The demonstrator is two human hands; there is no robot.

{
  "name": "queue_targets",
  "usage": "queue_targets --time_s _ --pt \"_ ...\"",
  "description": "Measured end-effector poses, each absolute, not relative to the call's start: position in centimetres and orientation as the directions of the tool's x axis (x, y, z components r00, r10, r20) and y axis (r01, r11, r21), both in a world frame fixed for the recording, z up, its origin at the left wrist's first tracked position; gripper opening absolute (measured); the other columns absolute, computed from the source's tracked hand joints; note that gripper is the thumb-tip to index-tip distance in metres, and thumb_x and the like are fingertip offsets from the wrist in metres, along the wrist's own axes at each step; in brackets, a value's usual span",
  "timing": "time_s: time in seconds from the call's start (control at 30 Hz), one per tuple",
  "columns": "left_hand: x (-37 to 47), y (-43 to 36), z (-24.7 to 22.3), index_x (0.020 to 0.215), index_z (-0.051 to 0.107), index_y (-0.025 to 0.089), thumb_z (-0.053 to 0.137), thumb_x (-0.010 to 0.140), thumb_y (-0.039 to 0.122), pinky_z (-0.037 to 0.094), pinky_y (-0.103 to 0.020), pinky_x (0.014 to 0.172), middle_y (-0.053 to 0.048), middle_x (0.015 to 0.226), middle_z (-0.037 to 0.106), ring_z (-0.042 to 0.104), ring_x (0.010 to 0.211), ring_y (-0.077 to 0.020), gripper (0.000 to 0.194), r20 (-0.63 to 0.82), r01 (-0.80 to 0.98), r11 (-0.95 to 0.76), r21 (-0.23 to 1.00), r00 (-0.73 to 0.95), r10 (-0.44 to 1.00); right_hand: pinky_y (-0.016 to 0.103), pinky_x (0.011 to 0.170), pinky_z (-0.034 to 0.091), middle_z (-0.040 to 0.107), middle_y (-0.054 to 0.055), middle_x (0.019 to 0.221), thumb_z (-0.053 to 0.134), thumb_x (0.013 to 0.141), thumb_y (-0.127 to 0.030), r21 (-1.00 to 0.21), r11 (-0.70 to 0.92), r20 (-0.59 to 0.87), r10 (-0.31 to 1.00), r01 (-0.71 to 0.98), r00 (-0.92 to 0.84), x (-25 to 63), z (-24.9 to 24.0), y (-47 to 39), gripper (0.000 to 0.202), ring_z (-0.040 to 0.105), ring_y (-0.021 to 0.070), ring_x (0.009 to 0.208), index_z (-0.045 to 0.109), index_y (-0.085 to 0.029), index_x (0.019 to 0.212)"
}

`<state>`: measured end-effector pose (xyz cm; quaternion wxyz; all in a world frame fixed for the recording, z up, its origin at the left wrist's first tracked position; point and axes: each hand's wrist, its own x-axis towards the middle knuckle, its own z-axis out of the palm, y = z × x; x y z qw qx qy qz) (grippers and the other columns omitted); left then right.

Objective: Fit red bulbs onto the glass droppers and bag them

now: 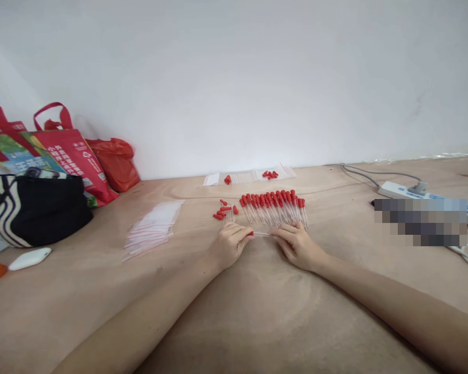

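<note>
Between the fingertips of my left hand [231, 244] is a red rubber bulb [251, 233], mostly covered by the fingers. My right hand [296, 243] pinches a thin clear glass tube [262, 235], which runs level from the bulb to the right fingers. Whether the tube sits inside the bulb is hidden. Just beyond my hands lies a row of droppers [276, 205], clear tubes with red bulbs pointing away from me. Several loose red bulbs [226, 209] and bare clear tubes [229, 215] lie beyond my left hand.
Fanned clear zip bags [154, 228] lie to the left. Farther back are bags with red bulbs [270, 175] and tubes. Shopping bags [72, 156], a black pouch [49, 208] and a white case [30, 258] stand far left. A power strip [398, 192] with cables lies right, beside a blurred-out object.
</note>
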<state>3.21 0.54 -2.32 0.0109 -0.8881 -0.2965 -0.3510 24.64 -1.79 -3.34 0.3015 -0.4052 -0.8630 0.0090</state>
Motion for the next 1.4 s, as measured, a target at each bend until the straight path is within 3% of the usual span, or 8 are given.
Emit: queue_targets --time_s 0.3,0.57,0.8,1.07,1.23,1.4 --pt "3.2 0.4 -2.1 0.078 0.059 0.016 0.039 0.087 0.027 0.04 -0.03 0.07 -0.004 0.071 0.063 0.054 0.065 -0.014 0.025 0.589 0.505 -0.85 0.15 0.645 0.487 0.029 0.069 0.027 0.06 0.002 0.071 0.039 0.085 -0.024 -0.3 0.688 0.48 0.707 0.661 -0.519 24.7 -3.0 -1.5 0.021 0.051 0.0113 0.063 0.06 -0.018 0.084" --pt "3.4 0.4 -2.1 0.077 0.058 0.015 0.038 0.087 0.024 0.04 -0.03 0.07 -0.004 0.069 0.061 0.052 0.065 -0.015 0.024 0.534 0.48 -0.876 0.05 0.729 0.429 0.03 0.066 0.022 0.059 0.004 0.068 0.036 0.083 -0.015 -0.043 0.722 0.504 0.613 0.691 -0.609 24.8 -2.5 -1.6 0.026 0.047 0.012 0.059 0.061 -0.016 0.075" --pt "3.5 0.3 -2.0 0.075 0.055 0.013 0.036 0.087 0.025 0.041 -0.029 0.067 -0.006 0.069 0.057 0.049 0.065 -0.0151 0.025 0.553 0.479 -0.874 0.084 0.707 0.441 0.028 0.064 0.022 0.057 0.003 0.064 0.035 0.084 -0.018 -0.092 0.74 0.55 0.596 0.667 -0.586 24.1 -2.8 -1.5 0.025 0.044 0.0123 0.059 0.059 -0.015 0.081" --pt "3.5 0.4 -1.9 0.072 0.054 0.014 0.035 0.087 0.025 0.04 -0.03 0.068 -0.005 0.068 0.056 0.048 0.064 -0.0146 0.026 0.55 0.454 -0.886 0.093 0.719 0.425 0.027 0.061 0.02 0.056 0.002 0.063 0.037 0.082 -0.016 -0.102 0.749 0.564 0.586 0.655 -0.582 22.9 -3.0 -0.9 0.023 0.042 0.0114 0.057 0.057 -0.015 0.071" --pt "3.3 0.7 -2.1 0.072 0.055 0.014 0.034 0.088 0.026 0.04 -0.029 0.068 -0.004 0.066 0.055 0.048 0.064 -0.0149 0.028 0.505 0.461 -0.887 0.024 0.76 0.409 0.028 0.062 0.02 0.056 0.002 0.063 0.037 0.083 -0.018 -0.093 0.74 0.527 0.604 0.666 -0.598 22.8 -2.9 -0.9 0.023 0.042 0.0113 0.057 0.057 -0.015 0.072" --pt "3.1 0.5 -2.1 0.079 0.056 0.014 0.034 0.088 0.027 0.04 -0.029 0.07 -0.005 0.07 0.057 0.049 0.067 -0.0149 0.027 0.536 0.488 -0.87 0.071 0.717 0.446 0.028 0.062 0.022 0.058 0.003 0.069 0.038 0.084 -0.022 -0.053 0.721 0.455 0.633 0.691 -0.626 22.7 -1.8 -1.6 0.023 0.046 0.0126 0.064 0.058 -0.016 0.072"
